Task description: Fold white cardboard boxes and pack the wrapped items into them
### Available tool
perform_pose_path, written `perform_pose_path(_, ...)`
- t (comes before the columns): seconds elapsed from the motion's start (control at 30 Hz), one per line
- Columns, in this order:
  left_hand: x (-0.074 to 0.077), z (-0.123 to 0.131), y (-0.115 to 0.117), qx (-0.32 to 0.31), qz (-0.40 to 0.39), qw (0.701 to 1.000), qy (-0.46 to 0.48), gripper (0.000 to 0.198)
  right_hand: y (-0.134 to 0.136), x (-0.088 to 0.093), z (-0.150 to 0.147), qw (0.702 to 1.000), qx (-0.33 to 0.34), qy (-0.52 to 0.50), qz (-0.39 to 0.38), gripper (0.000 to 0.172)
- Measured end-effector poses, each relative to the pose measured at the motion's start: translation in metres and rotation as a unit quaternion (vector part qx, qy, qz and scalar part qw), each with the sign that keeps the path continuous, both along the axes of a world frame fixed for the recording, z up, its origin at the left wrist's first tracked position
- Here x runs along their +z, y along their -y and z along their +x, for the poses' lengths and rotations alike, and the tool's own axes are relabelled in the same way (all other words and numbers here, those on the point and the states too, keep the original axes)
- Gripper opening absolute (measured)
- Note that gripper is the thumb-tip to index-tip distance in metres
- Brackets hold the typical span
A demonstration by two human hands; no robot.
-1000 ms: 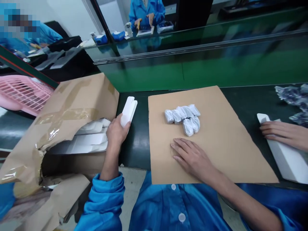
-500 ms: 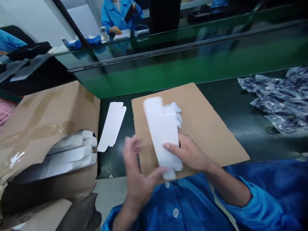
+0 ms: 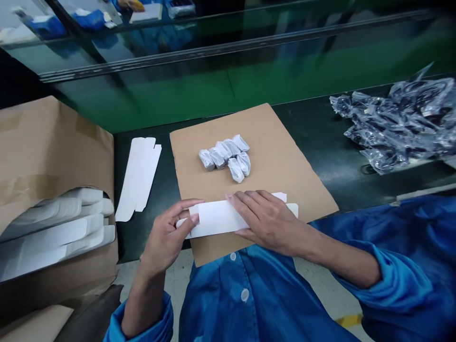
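A long white paper box (image 3: 217,219) lies crosswise over the near part of a brown cardboard sheet (image 3: 281,156). My left hand (image 3: 167,235) pinches its left end, thumb in front and fingers behind. Laid over the right half, my right hand (image 3: 269,218) grips the box along its length, and end flaps stick out beyond it. Several small white wrapped pieces (image 3: 224,152) sit in a cluster on the sheet, behind the box. To the left, a flat white box blank (image 3: 137,178) rests on the dark table.
An open brown carton (image 3: 60,147) at the left holds several folded white boxes (image 3: 78,228). Clear plastic bags with dark contents (image 3: 402,123) are heaped at the right. A green panel (image 3: 178,99) runs along the table's back, with a person's workplace beyond it.
The white box has turned from upright to crosswise and come lower. My left hand, free before, now holds its left end. The wrapped pieces are uncovered, and the view has tilted down.
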State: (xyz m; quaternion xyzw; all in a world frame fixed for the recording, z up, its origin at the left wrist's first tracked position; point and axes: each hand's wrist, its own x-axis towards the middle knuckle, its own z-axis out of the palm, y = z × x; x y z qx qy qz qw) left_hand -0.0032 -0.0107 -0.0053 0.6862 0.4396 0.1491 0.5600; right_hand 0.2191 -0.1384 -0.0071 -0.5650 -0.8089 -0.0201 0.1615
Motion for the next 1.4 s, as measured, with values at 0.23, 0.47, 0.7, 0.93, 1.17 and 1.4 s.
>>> perform_pose_path(0.23,0.006,0.004,-0.001,-0.001,0.215,0.975,-0.059,0.012,0.008,0.001,0.004,0.997,0.006,0.033,0.072,0.035)
perform_pose_path(0.47,0.0,0.026,0.045,0.15,0.195,0.941,0.232,0.058,-0.002,-0.017,-0.002,0.965,-0.198,-0.076,0.154,0.047)
perform_pose_path(0.7,-0.009,0.057,0.061,0.205,0.289,0.934,0.049,0.093,0.007,0.002,-0.041,0.974,-0.044,-0.22,0.011,0.06)
perform_pose_path(0.93,-0.002,0.041,0.042,0.097,0.376,0.919,0.07,0.068,-0.025,0.026,-0.009,0.891,-0.011,-0.454,0.0,0.036)
perform_pose_path(1.17,-0.005,0.029,0.036,-0.015,0.278,0.958,0.065,0.049,-0.049,0.028,0.015,0.761,-0.081,-0.642,-0.057,0.018)
perform_pose_path(1.4,-0.001,0.037,0.035,-0.051,0.331,0.942,0.012,0.043,-0.063,0.027,0.013,0.676,0.009,-0.689,-0.262,0.026)
